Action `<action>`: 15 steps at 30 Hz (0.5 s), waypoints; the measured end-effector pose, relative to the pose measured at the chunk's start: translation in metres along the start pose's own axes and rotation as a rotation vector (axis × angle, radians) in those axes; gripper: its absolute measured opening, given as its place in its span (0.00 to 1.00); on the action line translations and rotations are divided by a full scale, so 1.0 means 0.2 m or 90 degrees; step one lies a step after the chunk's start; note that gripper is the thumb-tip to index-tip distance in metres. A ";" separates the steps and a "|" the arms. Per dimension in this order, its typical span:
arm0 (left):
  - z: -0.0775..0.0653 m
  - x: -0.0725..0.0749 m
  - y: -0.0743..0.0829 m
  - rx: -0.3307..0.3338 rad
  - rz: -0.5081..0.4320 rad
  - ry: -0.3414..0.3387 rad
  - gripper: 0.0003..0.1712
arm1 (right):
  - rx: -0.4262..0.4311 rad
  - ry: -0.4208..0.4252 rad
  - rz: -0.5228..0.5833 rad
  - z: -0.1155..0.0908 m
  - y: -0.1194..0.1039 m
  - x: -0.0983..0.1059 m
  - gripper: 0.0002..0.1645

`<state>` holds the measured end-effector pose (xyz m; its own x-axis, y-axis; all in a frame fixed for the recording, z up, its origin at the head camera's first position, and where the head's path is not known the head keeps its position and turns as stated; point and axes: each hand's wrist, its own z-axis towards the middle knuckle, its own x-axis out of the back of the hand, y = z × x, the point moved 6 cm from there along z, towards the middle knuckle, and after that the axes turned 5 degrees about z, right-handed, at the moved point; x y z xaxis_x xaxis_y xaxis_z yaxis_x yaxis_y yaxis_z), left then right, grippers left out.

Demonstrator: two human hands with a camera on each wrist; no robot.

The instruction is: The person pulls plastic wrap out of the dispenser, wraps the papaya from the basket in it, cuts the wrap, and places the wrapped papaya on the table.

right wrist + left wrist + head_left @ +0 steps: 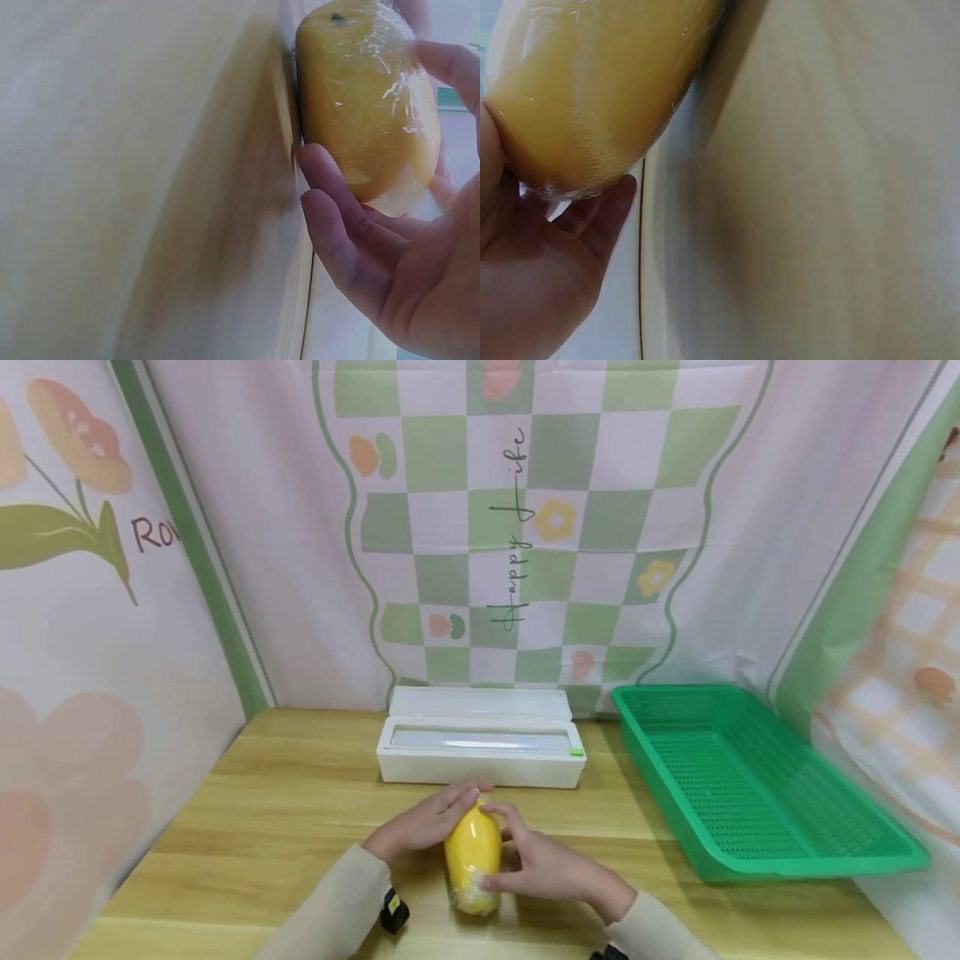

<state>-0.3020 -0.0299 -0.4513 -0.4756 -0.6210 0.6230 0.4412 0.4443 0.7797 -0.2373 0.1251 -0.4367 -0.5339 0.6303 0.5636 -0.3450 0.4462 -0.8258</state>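
A smooth, elongated yellow fruit (474, 847), mango-like and wrapped in clear cling film, is between my hands near the table's front. The film looks wrinkled at its near end, and a small green spot (338, 17) shows through it in the right wrist view. My left hand (427, 820) holds the fruit's far left end with thumb and fingers. From the right, my right hand (551, 864) grips it, thumb at the near end and index finger at the far end. Whether the fruit touches the table I cannot tell.
Just beyond my hands stands a white cling film dispenser (480, 770), lid raised, with a green slider (576, 752) at its right end. A green plastic basket (675, 806) occupies the right side of the wooden table (255, 827). Patterned curtains (435, 527) hang behind and at both sides.
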 end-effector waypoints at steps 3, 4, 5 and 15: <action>0.00 0.00 -0.02 0.007 -0.002 0.013 0.31 | -0.013 0.008 0.021 0.00 0.01 0.00 0.54; 0.00 0.00 -0.03 0.010 0.000 0.018 0.30 | -0.016 0.010 0.027 0.00 0.01 0.00 0.54; 0.00 0.00 -0.03 0.013 0.001 0.022 0.29 | -0.018 0.010 0.031 0.00 0.01 0.00 0.55; -0.01 0.01 -0.02 0.035 0.020 0.085 0.31 | -0.027 0.007 0.044 0.01 0.01 0.01 0.56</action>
<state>-0.3035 -0.0336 -0.4523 -0.3547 -0.6849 0.6365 0.4107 0.4974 0.7641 -0.2394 0.1258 -0.4371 -0.5464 0.6680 0.5052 -0.2743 0.4273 -0.8615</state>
